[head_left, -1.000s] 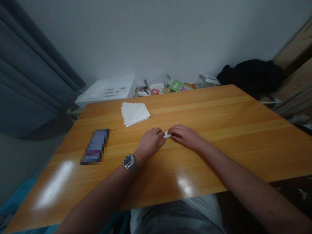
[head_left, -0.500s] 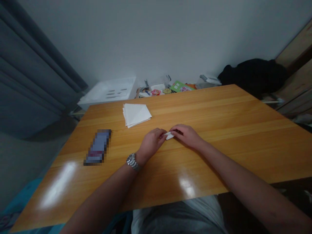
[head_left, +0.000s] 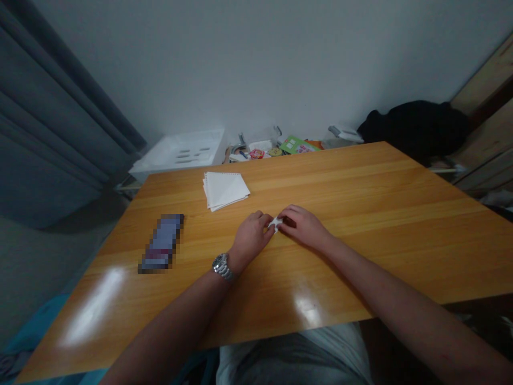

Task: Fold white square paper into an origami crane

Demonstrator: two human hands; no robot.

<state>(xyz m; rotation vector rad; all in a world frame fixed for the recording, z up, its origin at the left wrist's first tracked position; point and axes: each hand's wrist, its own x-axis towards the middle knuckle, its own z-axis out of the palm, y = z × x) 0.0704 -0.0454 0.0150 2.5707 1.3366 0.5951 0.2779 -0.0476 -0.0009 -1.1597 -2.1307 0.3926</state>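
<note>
Being Held Between Two Hands, a Small White Piece Was Changed in Outline

The small white piece [head_left: 275, 222], seemingly paper, was held near the middle of the wooden table [head_left: 372, 192]; whether the tabletop was touched could not be told. Its eight o'clock side was pinched by the thumb and forefinger of the left hand [head_left: 249, 239]. Its three o'clock side was gripped by the right hand [head_left: 303, 226], whose thumb and forefinger were set apart around it.

Half a second earlier, a narrow, slanting strip had been shown; now a pointed, almost star-like outline was seen, its folds too small to be made out. The right fingertips had been brought nearer to the left ones.

Reckoned from the piece, the stack of white sheets [head_left: 225, 188] was left unmoved at ten o'clock, and the pixelated flat device [head_left: 162, 243] near nine. A metal-banded watch [head_left: 222, 266] was worn behind the left hand, at eight. Beyond the table, a black cloth [head_left: 414, 125] was seen at two.
</note>
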